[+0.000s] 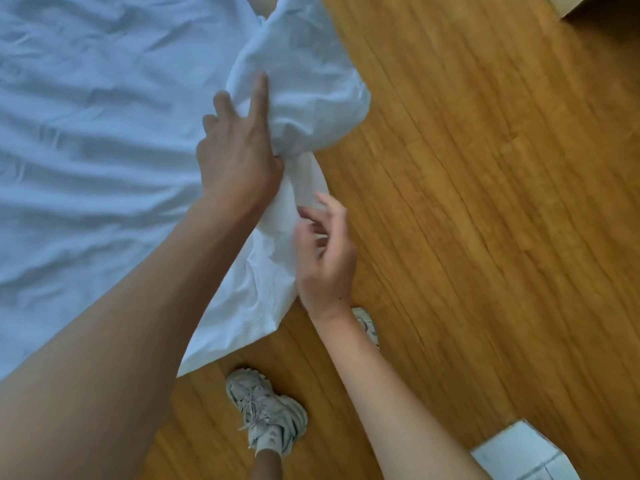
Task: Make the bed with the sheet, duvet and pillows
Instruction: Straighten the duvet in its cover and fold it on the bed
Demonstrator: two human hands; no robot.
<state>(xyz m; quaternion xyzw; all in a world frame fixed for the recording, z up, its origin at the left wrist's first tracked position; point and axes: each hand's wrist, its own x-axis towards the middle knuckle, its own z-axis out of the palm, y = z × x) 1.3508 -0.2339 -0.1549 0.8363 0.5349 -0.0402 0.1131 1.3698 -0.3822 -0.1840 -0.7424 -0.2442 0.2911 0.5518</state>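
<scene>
The left hand [239, 157] pinches a gathered bunch of the white sheet [298, 81] at the corner of the bed [86, 140], thumb tucked into the cloth and forefinger laid straight along the fold. That looks like a way to keep the slack drawn together and pinned against the mattress edge while the other hand works below. The right hand [325, 258] sits just under it with fingers half curled and spread around the hanging tail of the sheet; whether it has truly closed on the cloth I cannot tell, since the fingertips are blurred. Judging by this, the step in hand is fitting or tucking the sheet at this corner.

The rest of the sheet lies wrinkled across the bed top, so smoothing remains. No duvet or pillow shows. Beside the bed runs a wooden floor [485, 202]; a pale sneaker [266, 410] stands near the bed edge, and a white box [523, 452] sits at the lower right.
</scene>
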